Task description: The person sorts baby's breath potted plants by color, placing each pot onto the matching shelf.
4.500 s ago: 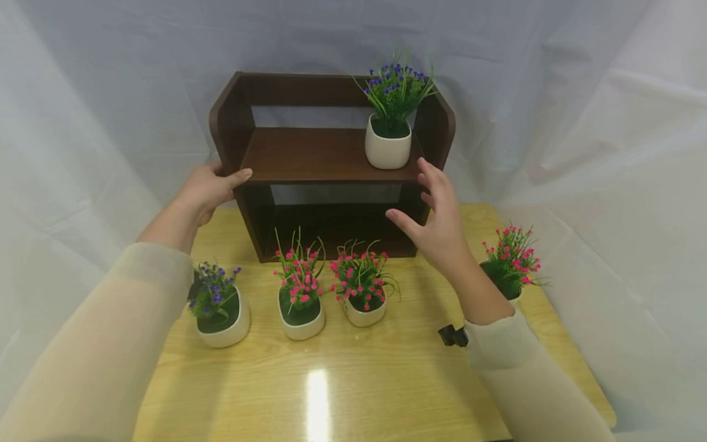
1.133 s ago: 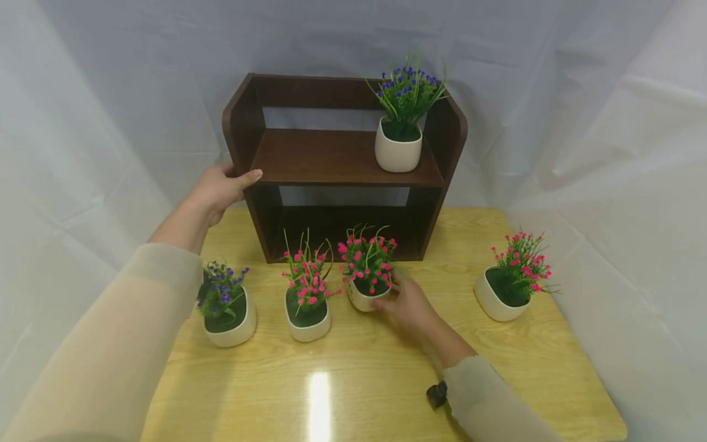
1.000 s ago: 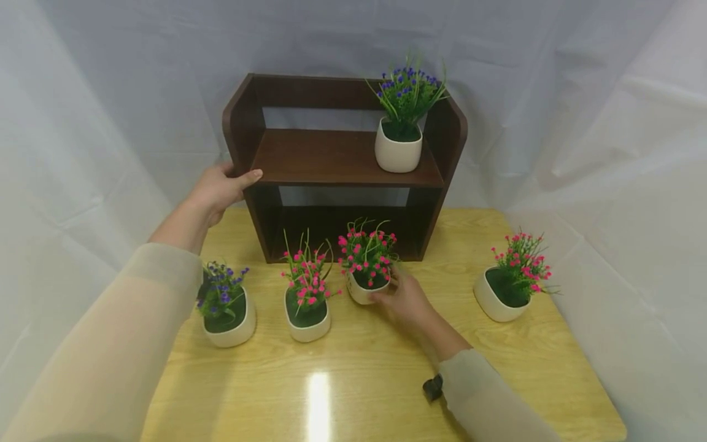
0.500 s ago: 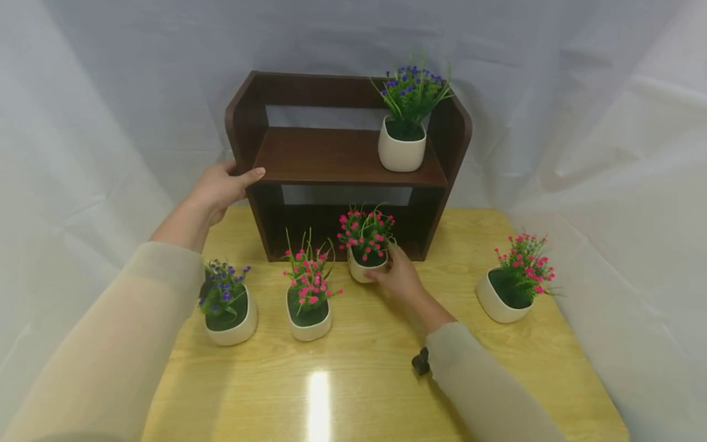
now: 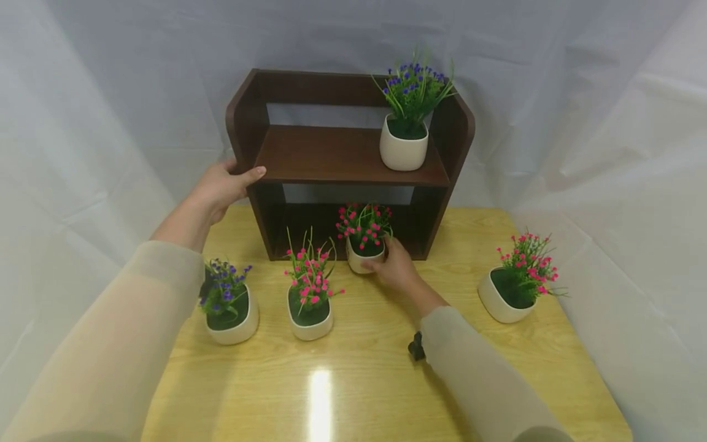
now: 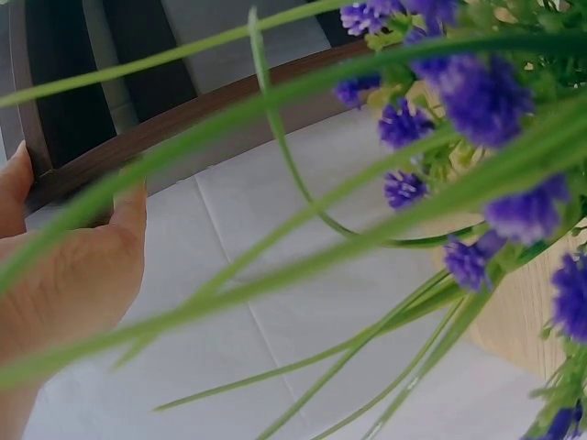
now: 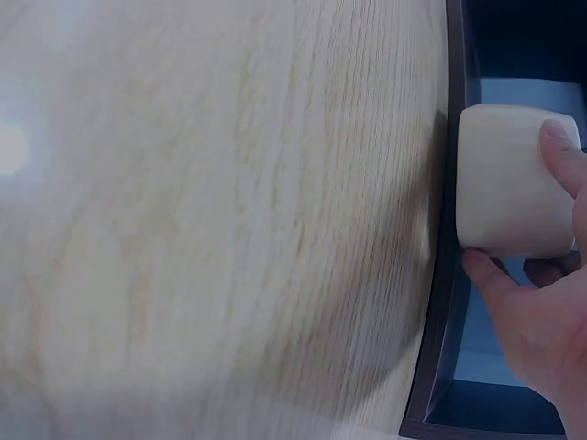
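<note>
My left hand (image 5: 221, 187) grips the left side panel of the dark brown two-tier shelf (image 5: 320, 153), thumb on the front edge of its upper board. My right hand (image 5: 397, 264) holds a white pot of pink artificial flowers (image 5: 359, 261) by its right side, at the front of the lower tier. In the right wrist view that pot (image 7: 514, 183) overlaps the shelf's lower opening, with the thumb and fingers of the right hand (image 7: 541, 321) around it. A pot of blue-purple flowers (image 5: 404, 150) stands at the right end of the upper tier.
On the wooden table (image 5: 375, 380) in front stand a purple-flowered pot (image 5: 237, 325) at the left and a pink-flowered pot (image 5: 310, 322) beside it. Another pink-flowered pot (image 5: 505, 301) is at the right. White sheeting (image 5: 624, 184) hangs behind and at the sides.
The right hand came down from beside the upper tier, took hold of the middle pink-flowered pot and moved it away from me to the lower tier. The left hand keeps its grip on the shelf.
</note>
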{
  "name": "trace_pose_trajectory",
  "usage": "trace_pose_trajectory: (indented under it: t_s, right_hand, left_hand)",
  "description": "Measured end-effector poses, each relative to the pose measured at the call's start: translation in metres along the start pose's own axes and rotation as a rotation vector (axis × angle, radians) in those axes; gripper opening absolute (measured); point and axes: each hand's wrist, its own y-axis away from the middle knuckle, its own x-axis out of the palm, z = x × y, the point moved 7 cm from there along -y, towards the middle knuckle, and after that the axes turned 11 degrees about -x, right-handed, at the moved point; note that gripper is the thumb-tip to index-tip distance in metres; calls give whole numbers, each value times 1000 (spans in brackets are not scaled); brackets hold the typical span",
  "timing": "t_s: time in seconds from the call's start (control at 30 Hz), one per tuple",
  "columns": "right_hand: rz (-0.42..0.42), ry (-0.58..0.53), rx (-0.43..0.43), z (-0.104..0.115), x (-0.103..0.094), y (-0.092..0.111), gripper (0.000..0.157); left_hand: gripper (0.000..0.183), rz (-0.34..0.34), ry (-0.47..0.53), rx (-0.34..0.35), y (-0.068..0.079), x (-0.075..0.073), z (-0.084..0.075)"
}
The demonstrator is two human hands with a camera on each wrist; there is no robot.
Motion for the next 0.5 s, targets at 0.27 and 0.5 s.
trace_pose_trajectory:
  t_s: [0.27,0.5]
  right_hand:
    - [-14,33,10,-4,3,-13,92]
    - [-52,11,-32,-5,5,-24,82]
  left_hand:
    - [117,-4,-16,-2,2,0,-1]
    - [116,-17,-19,-1,0,-1,1]
